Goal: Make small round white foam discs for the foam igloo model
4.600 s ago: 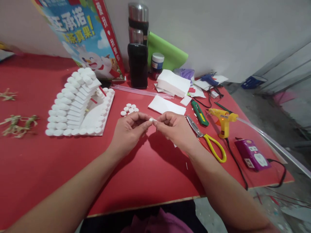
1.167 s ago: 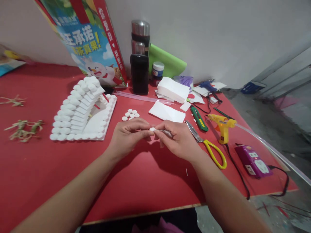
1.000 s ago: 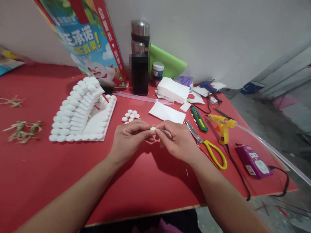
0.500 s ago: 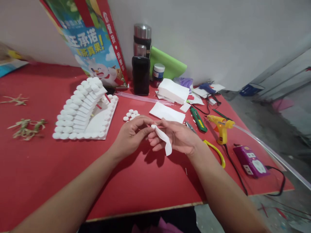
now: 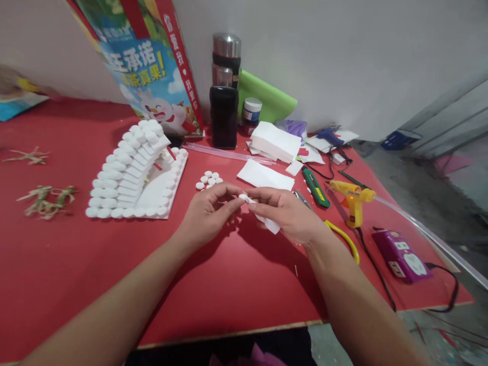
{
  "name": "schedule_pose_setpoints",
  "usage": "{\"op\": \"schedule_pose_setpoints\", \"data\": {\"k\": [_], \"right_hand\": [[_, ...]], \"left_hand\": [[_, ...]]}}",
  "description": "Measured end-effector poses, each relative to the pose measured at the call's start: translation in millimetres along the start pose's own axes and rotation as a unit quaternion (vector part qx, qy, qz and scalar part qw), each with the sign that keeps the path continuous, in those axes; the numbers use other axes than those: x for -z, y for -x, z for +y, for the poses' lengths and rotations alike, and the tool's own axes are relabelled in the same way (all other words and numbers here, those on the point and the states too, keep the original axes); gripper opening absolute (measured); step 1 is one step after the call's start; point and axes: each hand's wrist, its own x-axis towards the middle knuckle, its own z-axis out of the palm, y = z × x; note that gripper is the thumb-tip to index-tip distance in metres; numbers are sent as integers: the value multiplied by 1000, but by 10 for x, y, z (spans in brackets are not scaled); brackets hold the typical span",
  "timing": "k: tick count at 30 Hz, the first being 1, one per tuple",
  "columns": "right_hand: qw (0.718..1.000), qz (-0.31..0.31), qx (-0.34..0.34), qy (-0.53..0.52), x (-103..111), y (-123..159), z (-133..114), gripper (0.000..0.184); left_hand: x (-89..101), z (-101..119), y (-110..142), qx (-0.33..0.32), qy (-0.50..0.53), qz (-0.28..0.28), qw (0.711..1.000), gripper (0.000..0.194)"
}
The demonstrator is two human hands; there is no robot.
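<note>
Between my two hands is a strip of thin white paper or foam sheet (image 5: 270, 224), its upper end bunched into a small rounded lump. My left hand (image 5: 212, 211) pinches that lump between thumb and fingertips. With thumb and forefinger, my right hand (image 5: 284, 209) grips the strip just beside the lump, and the loose tail hangs under its fingers. Just behind my left hand lie several white round pieces (image 5: 208, 180). A flat white sheet (image 5: 265, 175) rests behind my right hand. To the left stands a white model (image 5: 131, 175) with steps and rows of rounded white pieces.
At right lie a green utility knife (image 5: 315, 188), a yellow glue gun (image 5: 354, 201), a yellow-handled tool (image 5: 345, 240) and a purple power strip (image 5: 402, 255) with cords. A black phone (image 5: 224, 117), a thermos (image 5: 227, 51) and a printed bag (image 5: 152, 71) stand behind. Twisted straw figures (image 5: 48, 202) lie far left.
My right hand has closed its thumb and forefinger on the strip near the lump; before, its fingers were spread behind the hanging tail. The view has shifted slightly.
</note>
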Motion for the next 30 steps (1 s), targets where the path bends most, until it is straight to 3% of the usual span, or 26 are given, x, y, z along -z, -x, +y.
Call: {"op": "schedule_pose_setpoints", "data": {"k": [4, 8, 11, 15, 22, 27, 30], "right_hand": [[985, 75, 70, 142, -40, 3, 29, 20], [932, 189, 130, 282, -142, 24, 80, 18], [895, 223, 192, 335, -230, 55, 115, 16], [857, 211, 266, 388, -265, 95, 124, 13], [805, 143, 344, 461, -145, 99, 105, 15], [794, 110, 383, 459, -82, 94, 102, 14], [803, 107, 374, 452, -81, 96, 93, 14]], "left_hand": [[-14, -25, 2, 12, 17, 1, 1000, 22], [-26, -61, 0, -24, 7, 29, 999, 18], [-30, -65, 15, -53, -2, 56, 997, 16], [-18, -18, 31, -79, -26, 72, 994, 13], [7, 24, 14, -78, 14, 63, 995, 12], [11, 16, 15, -29, 48, 46, 997, 14], [13, 12, 11, -61, 10, 44, 997, 17]]}}
